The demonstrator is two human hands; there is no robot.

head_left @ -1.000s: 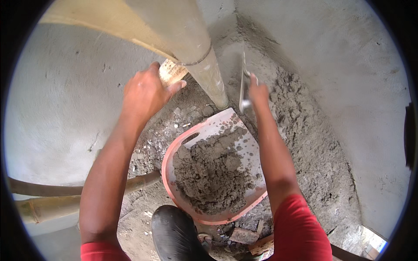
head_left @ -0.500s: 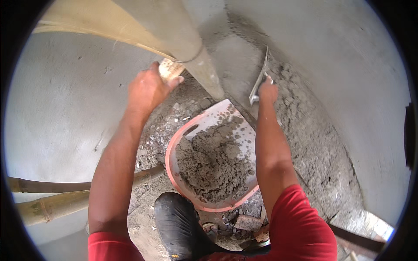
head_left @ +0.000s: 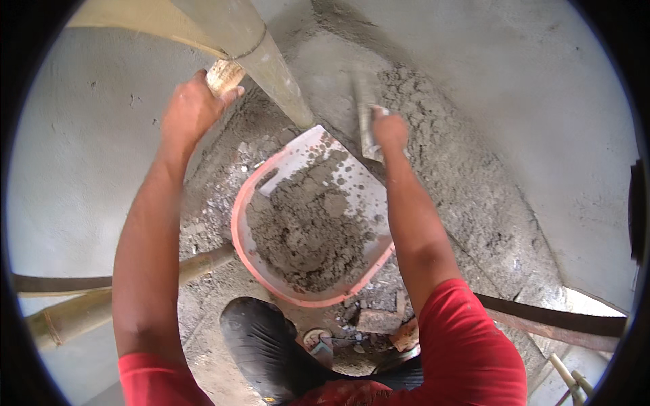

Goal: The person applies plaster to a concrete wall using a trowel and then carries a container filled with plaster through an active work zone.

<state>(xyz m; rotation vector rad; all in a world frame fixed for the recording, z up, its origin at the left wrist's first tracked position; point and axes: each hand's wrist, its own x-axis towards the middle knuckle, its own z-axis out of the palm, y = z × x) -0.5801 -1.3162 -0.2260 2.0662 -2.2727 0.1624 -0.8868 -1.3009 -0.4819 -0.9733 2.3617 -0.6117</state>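
I had the right hand [head_left: 391, 130] closed round the trowel [head_left: 367, 130], blade roughly 12-to-6, lumpy mortar [head_left: 437, 139] at its 3 o'clock; left hand [head_left: 192, 111], farther off, gripped pale wood [head_left: 224, 76].

Person wearing red shirt [head_left: 355, 394], front showing pale specks near lower edge of view. Right sleeve [head_left: 470, 345] running short and loose, creasing in soft folds; left sleeve [head_left: 162, 380] matching in red. Left hand [head_left: 194, 110] and right hand [head_left: 391, 130] going bare. Dark trousers [head_left: 271, 348] covering legs, cloth shining slightly, wrinkling near knee; tiny yellowish mark [head_left: 269, 399] showing low down.
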